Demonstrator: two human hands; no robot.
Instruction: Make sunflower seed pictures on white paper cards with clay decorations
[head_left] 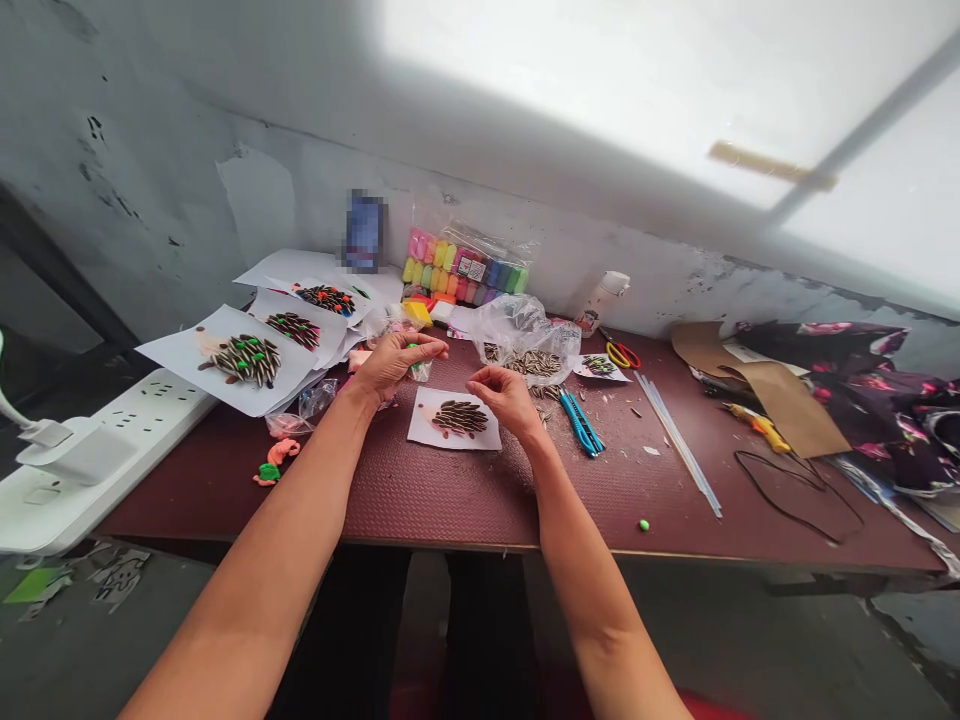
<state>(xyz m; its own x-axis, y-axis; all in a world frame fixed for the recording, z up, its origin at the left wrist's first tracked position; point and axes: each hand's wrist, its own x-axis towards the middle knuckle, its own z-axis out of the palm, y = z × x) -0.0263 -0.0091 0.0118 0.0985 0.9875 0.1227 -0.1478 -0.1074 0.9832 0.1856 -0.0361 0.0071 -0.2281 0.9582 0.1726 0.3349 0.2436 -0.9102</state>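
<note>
My left hand (401, 362) is closed over the table, with bits of green clay (414, 348) showing at its fingers and clear plastic just beneath. To its right, my right hand (508, 398) has thumb and fingertips pinched together; whatever is between them is too small to make out. Between and below both hands lies a white card (420, 432) bearing a hedgehog picture (459, 417), its spines made of striped sunflower seeds and its face of pale clay. The right hand hovers at the card's upper right corner.
Finished-looking hedgehog sheets (244, 355) are stacked left, beside a power strip (112, 450). Behind are a pack of coloured clay (465, 268) and a bag of sunflower seeds (529, 350). Rightward lie a utility knife (581, 422), scissors (624, 355), glue sticks (679, 440) and a glue gun (761, 428).
</note>
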